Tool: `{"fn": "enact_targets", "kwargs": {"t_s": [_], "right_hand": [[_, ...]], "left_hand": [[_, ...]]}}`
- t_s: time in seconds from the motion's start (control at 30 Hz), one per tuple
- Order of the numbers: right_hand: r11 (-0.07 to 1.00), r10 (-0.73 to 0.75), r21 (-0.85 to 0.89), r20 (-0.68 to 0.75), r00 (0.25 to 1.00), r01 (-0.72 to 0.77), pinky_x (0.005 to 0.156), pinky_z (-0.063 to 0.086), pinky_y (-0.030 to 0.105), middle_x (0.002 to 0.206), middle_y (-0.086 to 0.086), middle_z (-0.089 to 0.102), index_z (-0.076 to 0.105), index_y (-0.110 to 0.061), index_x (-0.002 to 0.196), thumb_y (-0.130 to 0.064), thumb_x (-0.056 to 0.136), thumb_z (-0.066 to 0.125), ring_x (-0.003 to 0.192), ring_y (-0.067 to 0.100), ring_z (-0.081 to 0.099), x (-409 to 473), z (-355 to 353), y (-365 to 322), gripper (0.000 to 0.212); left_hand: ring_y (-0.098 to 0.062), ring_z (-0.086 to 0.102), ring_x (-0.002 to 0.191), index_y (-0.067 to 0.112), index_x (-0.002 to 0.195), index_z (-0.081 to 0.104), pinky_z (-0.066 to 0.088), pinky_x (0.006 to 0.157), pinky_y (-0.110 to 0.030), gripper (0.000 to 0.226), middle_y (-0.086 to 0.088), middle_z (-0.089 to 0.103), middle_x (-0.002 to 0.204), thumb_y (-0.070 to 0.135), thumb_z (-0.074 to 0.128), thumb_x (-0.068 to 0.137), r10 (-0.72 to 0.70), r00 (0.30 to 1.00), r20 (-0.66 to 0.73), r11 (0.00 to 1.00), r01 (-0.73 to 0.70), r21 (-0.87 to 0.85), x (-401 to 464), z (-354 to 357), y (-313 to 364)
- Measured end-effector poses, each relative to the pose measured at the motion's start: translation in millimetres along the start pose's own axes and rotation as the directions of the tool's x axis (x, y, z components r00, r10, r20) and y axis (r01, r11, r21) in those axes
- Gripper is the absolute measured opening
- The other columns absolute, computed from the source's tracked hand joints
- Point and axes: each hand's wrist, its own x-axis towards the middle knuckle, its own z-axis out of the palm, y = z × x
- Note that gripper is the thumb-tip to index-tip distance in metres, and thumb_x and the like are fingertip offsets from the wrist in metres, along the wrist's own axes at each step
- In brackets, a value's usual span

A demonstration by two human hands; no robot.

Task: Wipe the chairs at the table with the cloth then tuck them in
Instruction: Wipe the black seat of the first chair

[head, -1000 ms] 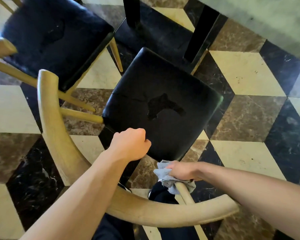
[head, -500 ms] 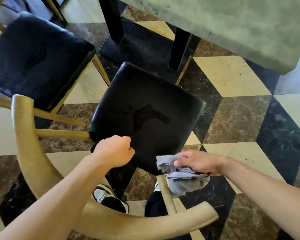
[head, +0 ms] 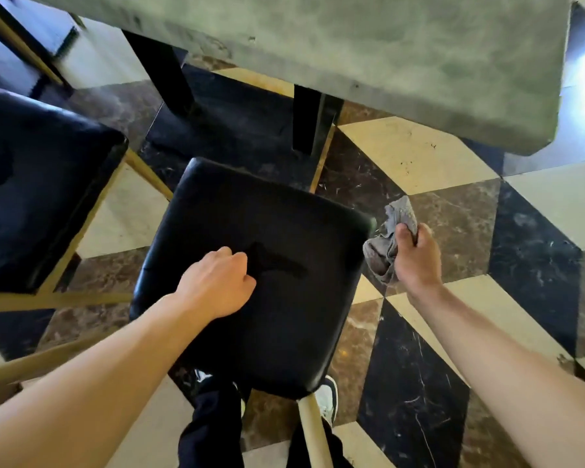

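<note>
A chair with a black padded seat [head: 271, 231] and light wooden frame stands in front of me, short of the grey-green table [head: 385, 62]. My left hand [head: 217, 282] is curled into a fist over the seat's near left part and holds nothing that I can see. My right hand [head: 417, 258] grips a crumpled grey cloth [head: 390, 238] in the air just off the seat's right edge. A worn patch marks the seat's middle. The chair's backrest is out of view below.
A second black-seated chair [head: 38, 190] stands to the left, close beside the first. Black table legs [head: 311, 119] stand just beyond the seat. The floor [head: 453, 211] is patterned marble tile. My legs and shoes [head: 328, 396] are under the chair's near edge.
My right hand has lifted the cloth off the rear wooden spindle and swung it up to the seat's right side. My left fist has moved forward over the seat. The view has tilted toward the table.
</note>
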Motion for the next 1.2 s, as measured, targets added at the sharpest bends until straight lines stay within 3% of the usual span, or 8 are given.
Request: {"fn": "enact_targets", "kwargs": {"t_s": [0.17,0.33,0.57,0.7,0.83,0.93,1.1,1.2], "right_hand": [[0.999,0.005,-0.05,0.032,0.999,-0.003,0.086,0.042,0.033,0.116,0.001,0.063,0.059,-0.015,0.126,-0.036,0.107,0.046,0.114,0.025,0.06,11.3,62.2,8.2,0.031],[0.931,-0.019,-0.359,0.127,0.992,0.063,0.123,0.022,0.05,0.168,-0.012,0.019,0.04,-0.041,0.152,-0.054,0.105,0.036,0.149,0.036,0.024,43.8,113.5,9.4,0.049],[0.743,0.072,-0.669,0.053,0.996,-0.018,0.122,0.005,0.064,0.163,-0.003,0.024,0.027,-0.049,0.15,-0.068,0.099,0.014,0.149,0.052,0.011,53.1,153.1,-23.6,0.057],[0.69,-0.052,-0.7,0.205,0.977,0.183,0.123,0.0,0.062,0.161,0.004,0.034,0.031,-0.043,0.154,-0.066,0.1,0.011,0.149,0.044,0.02,41.0,217.7,-83.2,0.062],[0.637,-0.223,-0.627,0.407,0.886,0.448,0.121,0.005,0.06,0.157,0.003,0.037,0.038,-0.046,0.148,-0.064,0.1,0.013,0.143,0.042,0.029,13.3,306.3,-148.7,0.056],[0.574,-0.324,-0.584,0.481,0.815,0.573,0.122,-0.002,0.061,0.167,0.001,0.024,0.037,-0.046,0.151,-0.06,0.104,0.019,0.15,0.044,0.014,-13.3,353.5,-175.3,0.052],[0.191,-0.484,-0.389,0.761,0.431,0.901,0.123,-0.008,0.061,0.169,0.002,0.022,0.049,-0.04,0.147,-0.051,0.106,0.037,0.155,0.042,-0.008,-54.1,352.8,-150.1,0.044],[0.156,-0.491,-0.332,0.791,0.364,0.931,0.124,-0.006,0.059,0.171,-0.002,0.015,0.038,-0.043,0.154,-0.052,0.105,0.036,0.157,0.035,-0.008,-52.9,328.1,-130.1,0.049]], "left_hand": [[-0.031,0.047,0.123,0.019,0.135,0.05,0.048,0.094,-0.046,0.044,-0.009,0.048,0.129,0.038,0.054,0.095,0.007,1.0,0.018,0.981,-0.01,0.192,69.0,-19.9,-60.6],[-0.045,0.04,0.134,0.007,0.151,0.027,0.045,0.103,-0.056,0.076,-0.028,0.04,0.144,0.046,0.06,0.095,-0.094,0.995,-0.039,0.97,0.1,0.222,146.6,-49.2,-120.6],[-0.03,0.058,0.085,0.003,0.108,0.059,0.053,0.081,-0.044,0.023,-0.014,0.063,0.094,0.025,0.055,0.101,0.041,0.997,0.071,0.998,-0.044,0.044,184.7,-56.3,-167.4],[-0.03,0.059,0.076,0.011,0.085,0.066,0.049,0.072,-0.039,0.022,-0.01,0.062,0.078,0.0,0.05,0.096,0.072,0.996,0.061,0.989,-0.063,-0.133,192.7,-68.0,-188.2],[-0.026,0.069,0.086,0.017,0.113,0.073,0.054,0.079,-0.038,0.038,-0.01,0.074,0.097,-0.006,0.049,0.095,0.053,0.996,0.076,0.955,-0.028,-0.296,185.5,-75.4,-193.0],[-0.022,0.066,0.074,0.019,0.082,0.075,0.057,0.068,-0.035,0.029,-0.007,0.072,0.084,0.002,0.054,0.092,-0.122,0.991,-0.057,0.955,0.102,-0.279,179.2,-75.3,-210.9],[-0.035,0.066,0.074,0.014,0.08,0.071,0.059,0.072,-0.045,0.026,-0.014,0.069,0.082,0.01,0.05,0.095,-0.343,0.924,-0.167,0.865,0.242,-0.44,167.6,-80.1,-238.8],[-0.035,0.067,0.076,0.012,0.083,0.07,0.06,0.076,-0.05,0.024,-0.014,0.069,0.084,0.009,0.05,0.096,-0.369,0.924,-0.101,0.834,0.282,-0.474,162.2,-84.4,-249.4]]}}
